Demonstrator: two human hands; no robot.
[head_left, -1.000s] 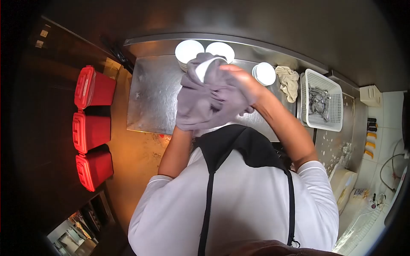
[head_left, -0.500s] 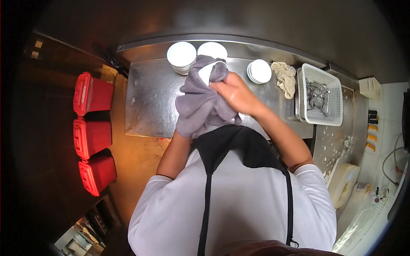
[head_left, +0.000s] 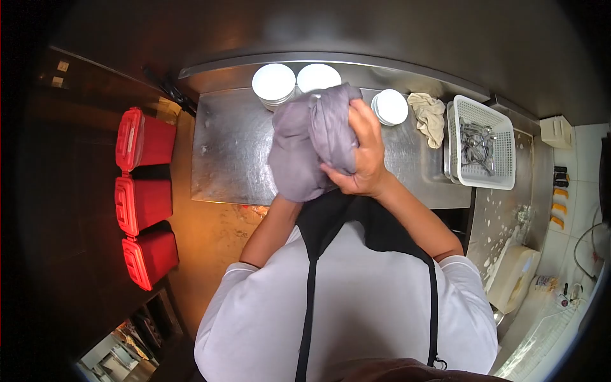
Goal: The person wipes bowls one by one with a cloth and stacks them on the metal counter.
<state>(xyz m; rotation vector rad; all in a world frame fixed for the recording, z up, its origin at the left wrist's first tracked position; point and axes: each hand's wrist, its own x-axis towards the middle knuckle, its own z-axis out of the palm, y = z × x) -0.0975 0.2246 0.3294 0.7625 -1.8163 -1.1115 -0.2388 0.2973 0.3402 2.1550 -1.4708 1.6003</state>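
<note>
A grey-purple cloth (head_left: 296, 149) is bunched up in front of my chest, above the steel counter. My right hand (head_left: 368, 156) is closed on its right side, fingers curled over the top and thumb lower down. The left forearm (head_left: 275, 226) reaches up beneath the cloth, which covers my left hand, so its fingers are hidden. Whatever the folds wrap is covered too. Just behind the cloth stand two stacks of white dishes, the left stack (head_left: 273, 81) and the middle stack (head_left: 319, 77).
A smaller stack of white dishes (head_left: 389, 106) stands right of my hand, beside a crumpled beige cloth (head_left: 426, 118). The white basket (head_left: 510, 159) holds metal cutlery (head_left: 476, 146). Several red lidded bins (head_left: 149, 204) line the left. A raised ledge (head_left: 394, 69) runs along the counter's back.
My right hand has turned and shifted right, now wrapping the cloth's side. The white rounded piece that showed inside the cloth is now almost wholly covered.
</note>
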